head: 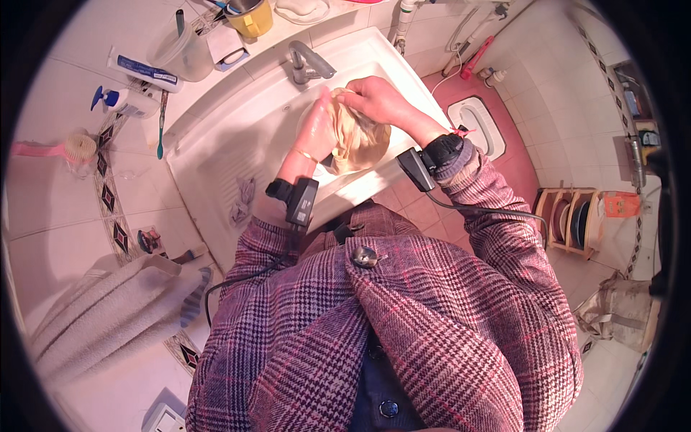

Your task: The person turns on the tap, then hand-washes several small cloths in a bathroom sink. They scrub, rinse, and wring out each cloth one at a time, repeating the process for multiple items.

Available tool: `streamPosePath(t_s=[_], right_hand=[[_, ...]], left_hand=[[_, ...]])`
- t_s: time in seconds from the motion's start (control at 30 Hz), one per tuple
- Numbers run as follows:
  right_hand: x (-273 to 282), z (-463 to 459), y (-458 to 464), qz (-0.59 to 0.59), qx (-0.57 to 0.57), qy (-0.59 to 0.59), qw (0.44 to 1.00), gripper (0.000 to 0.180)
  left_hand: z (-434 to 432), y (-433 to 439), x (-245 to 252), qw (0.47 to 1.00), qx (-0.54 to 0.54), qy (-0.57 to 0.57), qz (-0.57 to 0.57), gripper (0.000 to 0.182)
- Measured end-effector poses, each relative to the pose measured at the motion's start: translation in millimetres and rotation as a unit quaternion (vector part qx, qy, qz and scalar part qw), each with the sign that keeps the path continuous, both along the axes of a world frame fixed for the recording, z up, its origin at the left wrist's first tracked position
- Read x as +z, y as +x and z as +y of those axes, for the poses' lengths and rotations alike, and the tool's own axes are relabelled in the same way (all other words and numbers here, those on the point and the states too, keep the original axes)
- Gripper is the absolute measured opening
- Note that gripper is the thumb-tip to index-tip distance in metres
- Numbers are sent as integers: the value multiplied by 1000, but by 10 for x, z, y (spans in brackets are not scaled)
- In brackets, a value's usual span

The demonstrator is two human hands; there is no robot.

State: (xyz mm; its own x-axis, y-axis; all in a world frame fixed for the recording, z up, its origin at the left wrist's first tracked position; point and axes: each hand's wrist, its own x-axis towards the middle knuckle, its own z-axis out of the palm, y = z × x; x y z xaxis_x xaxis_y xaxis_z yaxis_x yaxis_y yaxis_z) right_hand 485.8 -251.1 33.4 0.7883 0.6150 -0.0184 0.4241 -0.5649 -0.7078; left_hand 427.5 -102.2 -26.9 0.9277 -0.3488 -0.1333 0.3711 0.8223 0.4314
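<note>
A tan cloth [359, 140], wet and bunched into folds, hangs over the basin of the white ceramic sink [208, 156]. My right hand [380, 102] pinches its upper edge between thumb and fingers. Along the cloth's left side, my left hand [317, 132] holds it with fingers pointing up; its thumb is hidden. The skin of the left hand glistens. Just above both hands is the grey faucet [310, 62]; I cannot tell whether water runs. What lies under the cloth is mostly covered.
A small crumpled cloth [244, 200] lies on the sink's ribbed left side. The ledge behind holds a yellow mug [252, 21], a plastic cup [186, 56] and a toothpaste tube [143, 73]. A pump bottle [127, 102] stands left. Beyond the sink's right edge is a squat toilet [478, 127].
</note>
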Motion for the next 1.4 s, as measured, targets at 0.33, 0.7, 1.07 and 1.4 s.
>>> streamPosePath(t_s=[0.33, 0.7, 1.07, 1.4], right_hand=[[-407, -458, 317, 285, -213, 350, 867, 24], [-494, 425, -354, -134, -138, -11, 981, 25], [-616, 459, -267, -116, -258, -70, 957, 28], [-928, 307, -44, -31, -248, 54, 967, 31]], left_hand=[[-61, -2, -264, 970, 146, 193, 22, 31], [-261, 264, -917, 990, 76, -19, -121, 27], [-219, 71, -613, 994, -3, -9, 109, 29], [-166, -49, -405, 991, 56, 43, 109, 45]])
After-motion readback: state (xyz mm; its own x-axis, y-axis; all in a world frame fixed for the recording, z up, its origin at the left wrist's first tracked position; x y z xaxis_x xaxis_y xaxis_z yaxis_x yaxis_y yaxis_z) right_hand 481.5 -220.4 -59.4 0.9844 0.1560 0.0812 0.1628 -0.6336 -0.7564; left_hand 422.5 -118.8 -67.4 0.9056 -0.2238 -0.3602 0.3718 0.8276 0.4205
